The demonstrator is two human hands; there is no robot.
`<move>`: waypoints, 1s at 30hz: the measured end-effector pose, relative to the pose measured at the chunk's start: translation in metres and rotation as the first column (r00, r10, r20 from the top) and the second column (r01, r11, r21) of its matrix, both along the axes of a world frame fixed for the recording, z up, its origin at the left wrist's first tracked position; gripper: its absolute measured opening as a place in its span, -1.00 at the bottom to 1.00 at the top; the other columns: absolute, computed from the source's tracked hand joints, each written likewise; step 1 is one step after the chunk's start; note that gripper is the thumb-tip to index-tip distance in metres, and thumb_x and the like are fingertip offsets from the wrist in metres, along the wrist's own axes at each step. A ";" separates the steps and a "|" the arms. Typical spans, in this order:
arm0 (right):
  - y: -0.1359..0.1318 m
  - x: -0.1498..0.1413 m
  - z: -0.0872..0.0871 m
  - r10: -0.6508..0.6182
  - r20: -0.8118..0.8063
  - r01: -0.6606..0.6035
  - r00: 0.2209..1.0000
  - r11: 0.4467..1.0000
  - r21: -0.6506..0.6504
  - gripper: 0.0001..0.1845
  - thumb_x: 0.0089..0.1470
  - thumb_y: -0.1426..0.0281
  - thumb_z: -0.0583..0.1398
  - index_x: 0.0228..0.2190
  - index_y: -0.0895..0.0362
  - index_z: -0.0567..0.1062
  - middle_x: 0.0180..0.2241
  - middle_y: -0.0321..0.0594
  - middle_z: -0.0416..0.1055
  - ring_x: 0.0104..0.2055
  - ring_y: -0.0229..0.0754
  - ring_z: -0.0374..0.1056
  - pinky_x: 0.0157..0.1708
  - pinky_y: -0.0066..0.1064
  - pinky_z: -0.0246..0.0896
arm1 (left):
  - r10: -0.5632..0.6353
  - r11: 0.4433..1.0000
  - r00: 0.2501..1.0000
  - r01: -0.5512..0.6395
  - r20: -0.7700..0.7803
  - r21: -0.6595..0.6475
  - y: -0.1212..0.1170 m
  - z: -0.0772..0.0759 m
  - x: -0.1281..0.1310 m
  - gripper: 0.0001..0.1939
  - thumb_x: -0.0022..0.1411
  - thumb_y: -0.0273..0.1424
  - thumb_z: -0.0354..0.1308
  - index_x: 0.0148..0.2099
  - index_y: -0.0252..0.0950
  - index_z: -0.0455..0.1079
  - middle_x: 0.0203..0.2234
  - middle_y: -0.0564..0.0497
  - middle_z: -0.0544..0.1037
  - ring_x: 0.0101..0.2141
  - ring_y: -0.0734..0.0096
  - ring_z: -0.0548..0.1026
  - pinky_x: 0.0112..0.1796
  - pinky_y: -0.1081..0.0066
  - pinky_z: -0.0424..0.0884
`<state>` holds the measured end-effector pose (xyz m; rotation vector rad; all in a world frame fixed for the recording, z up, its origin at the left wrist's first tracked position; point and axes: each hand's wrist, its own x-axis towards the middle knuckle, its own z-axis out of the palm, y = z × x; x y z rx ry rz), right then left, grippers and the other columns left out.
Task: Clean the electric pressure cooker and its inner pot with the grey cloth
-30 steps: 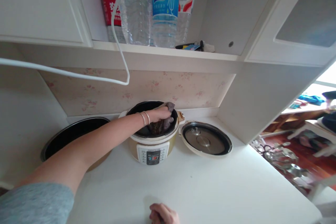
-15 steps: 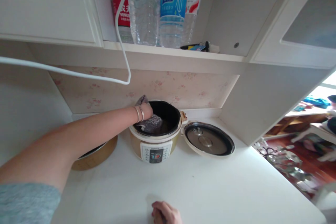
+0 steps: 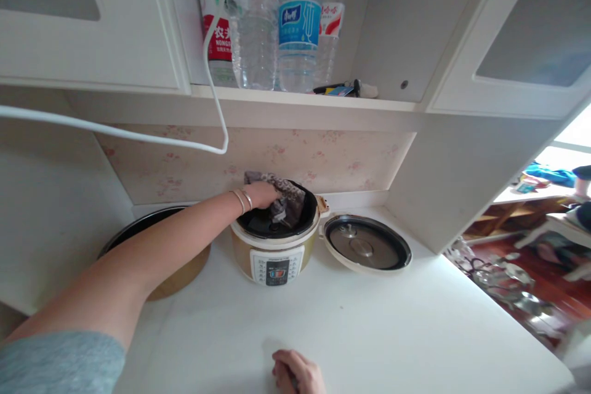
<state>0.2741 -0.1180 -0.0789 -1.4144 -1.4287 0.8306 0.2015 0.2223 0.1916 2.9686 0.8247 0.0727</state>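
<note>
My left hand (image 3: 264,194) reaches into the gold and white electric cooker (image 3: 275,253) at the back of the white counter (image 3: 369,326). Its fingers are closed on a dark patterned cloth (image 3: 287,196) pressed against the far inner rim of the black pot. Two thin bangles circle that wrist. My right hand (image 3: 298,372) rests on the counter at the near edge with its fingers curled under; what they hold, if anything, is hidden.
The cooker's hinged lid (image 3: 367,243) lies open to its right. A gold inner pot (image 3: 159,258) sits to the left behind my arm. Several water bottles (image 3: 277,18) stand on the shelf above, and a white cable (image 3: 138,135) hangs across the wall.
My left hand has carried the cloth round the inside of the cooker, from the right side to the left rim and now to the back. My right hand has stayed put.
</note>
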 end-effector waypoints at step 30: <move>-0.026 -0.015 0.067 -0.013 0.174 0.013 0.985 1.000 0.001 -0.71 0.21 0.32 0.03 -0.28 0.11 0.54 -0.39 -0.17 0.49 -0.35 -0.19 0.39 -0.32 -0.46 0.22 | 0.714 -0.191 0.596 0.670 0.367 -0.717 -0.252 -0.036 0.058 -0.49 -0.05 -0.53 0.23 0.02 -0.20 0.37 -0.34 -0.01 0.54 -0.46 0.44 0.49 -0.40 0.45 0.40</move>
